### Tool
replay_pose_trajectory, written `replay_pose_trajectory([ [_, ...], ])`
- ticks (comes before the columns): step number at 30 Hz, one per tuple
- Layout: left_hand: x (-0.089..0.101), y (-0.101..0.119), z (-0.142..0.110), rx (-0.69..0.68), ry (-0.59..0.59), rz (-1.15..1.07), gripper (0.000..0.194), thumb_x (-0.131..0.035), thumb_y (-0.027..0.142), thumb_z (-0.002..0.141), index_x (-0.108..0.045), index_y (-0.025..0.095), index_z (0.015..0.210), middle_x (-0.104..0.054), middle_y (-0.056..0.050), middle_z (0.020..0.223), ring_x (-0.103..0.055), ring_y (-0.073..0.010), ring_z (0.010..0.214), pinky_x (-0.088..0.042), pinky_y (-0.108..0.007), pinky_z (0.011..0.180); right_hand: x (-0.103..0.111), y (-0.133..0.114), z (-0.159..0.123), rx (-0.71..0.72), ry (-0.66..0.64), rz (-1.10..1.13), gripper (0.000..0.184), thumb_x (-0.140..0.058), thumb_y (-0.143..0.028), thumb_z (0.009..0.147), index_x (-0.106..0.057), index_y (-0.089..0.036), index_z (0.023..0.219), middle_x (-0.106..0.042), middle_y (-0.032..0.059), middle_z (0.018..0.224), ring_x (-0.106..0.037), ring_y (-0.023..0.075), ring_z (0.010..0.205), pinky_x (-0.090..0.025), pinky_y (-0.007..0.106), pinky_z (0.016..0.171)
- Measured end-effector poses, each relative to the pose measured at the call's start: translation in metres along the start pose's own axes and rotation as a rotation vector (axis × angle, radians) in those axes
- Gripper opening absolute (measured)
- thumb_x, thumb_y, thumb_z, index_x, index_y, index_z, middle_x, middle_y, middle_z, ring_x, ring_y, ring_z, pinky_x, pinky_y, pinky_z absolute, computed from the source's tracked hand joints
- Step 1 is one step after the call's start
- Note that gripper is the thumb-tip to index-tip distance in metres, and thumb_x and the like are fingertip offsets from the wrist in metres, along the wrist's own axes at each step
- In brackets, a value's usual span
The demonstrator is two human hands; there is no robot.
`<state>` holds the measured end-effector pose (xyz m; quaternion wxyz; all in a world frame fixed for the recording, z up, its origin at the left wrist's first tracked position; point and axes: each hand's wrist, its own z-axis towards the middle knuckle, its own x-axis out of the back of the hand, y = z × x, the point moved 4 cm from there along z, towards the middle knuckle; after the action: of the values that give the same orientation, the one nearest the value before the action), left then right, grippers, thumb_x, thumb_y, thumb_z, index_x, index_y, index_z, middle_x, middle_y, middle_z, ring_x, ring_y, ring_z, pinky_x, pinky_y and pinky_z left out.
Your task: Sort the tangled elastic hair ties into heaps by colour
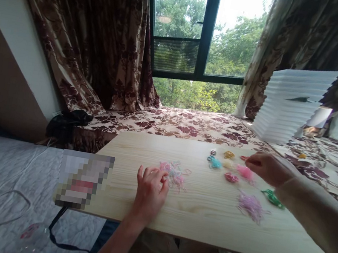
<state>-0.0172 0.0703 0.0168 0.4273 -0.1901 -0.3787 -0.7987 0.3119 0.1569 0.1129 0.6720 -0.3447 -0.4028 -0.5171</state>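
A loose mixed pile of thin pastel loops that look like rubber bands (pixel 176 177) lies mid-board. My left hand (pixel 151 188) rests at its left edge with curled fingers, thumb and index pinched together; what is between them is hidden. Over at the far right, my right hand (pixel 267 169) is closed in a pinch above a small red heap (pixel 243 158); anything in its fingertips is too small to make out. Around it lie sorted heaps: pink bands (pixel 245 173), dark pink bands (pixel 231 177), blue bands (pixel 215 163), yellow bands (pixel 229 154), green bands (pixel 272 198) and purple bands (pixel 252 207).
The pale wooden board (pixel 192 221) spans in front of me. A blurred-out object (pixel 83 181) sits at its left end. Behind are a floral-covered ledge (pixel 185 125), a pleated white shade (pixel 289 107) and a window. White cables (pixel 17 192) run across the bedding at left.
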Motion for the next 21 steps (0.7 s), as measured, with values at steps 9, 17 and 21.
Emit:
replay_pose_trajectory([
  [9, -0.003, -0.002, -0.002, -0.017, 0.015, -0.01, 0.014, -0.053, 0.015, 0.086, -0.065, 0.021, 0.092, -0.071, -0.004, 0.092, -0.059, -0.0244, 0.101, -0.024, -0.057, 0.11, -0.032, 0.003, 0.032, -0.226, -0.492, -0.156, 0.031, -0.055, -0.036, 0.093, -0.059, -0.02, 0.12, -0.059, 0.0084, 0.123, -0.06, 0.0191, 0.103, -0.053, 0.04, 0.086],
  [17, -0.001, -0.001, 0.0, -0.016, 0.01, -0.004, 0.013, -0.055, 0.015, 0.085, -0.065, 0.022, 0.09, -0.071, -0.003, 0.091, -0.059, -0.0248, 0.101, -0.024, -0.058, 0.11, -0.033, -0.012, 0.032, -0.301, -0.55, -0.195, 0.032, -0.056, -0.036, 0.092, -0.059, -0.02, 0.12, -0.059, 0.0082, 0.123, -0.06, 0.0199, 0.104, -0.052, 0.04, 0.087],
  [21, 0.0, 0.0, 0.0, -0.019, 0.003, -0.003, 0.014, -0.054, 0.015, 0.086, -0.065, 0.022, 0.088, -0.071, -0.004, 0.093, -0.059, -0.0249, 0.101, -0.025, -0.057, 0.11, -0.031, -0.015, 0.033, -0.348, -0.554, -0.214, 0.033, -0.056, -0.036, 0.092, -0.058, -0.019, 0.12, -0.059, 0.0088, 0.123, -0.06, 0.02, 0.104, -0.052, 0.041, 0.087],
])
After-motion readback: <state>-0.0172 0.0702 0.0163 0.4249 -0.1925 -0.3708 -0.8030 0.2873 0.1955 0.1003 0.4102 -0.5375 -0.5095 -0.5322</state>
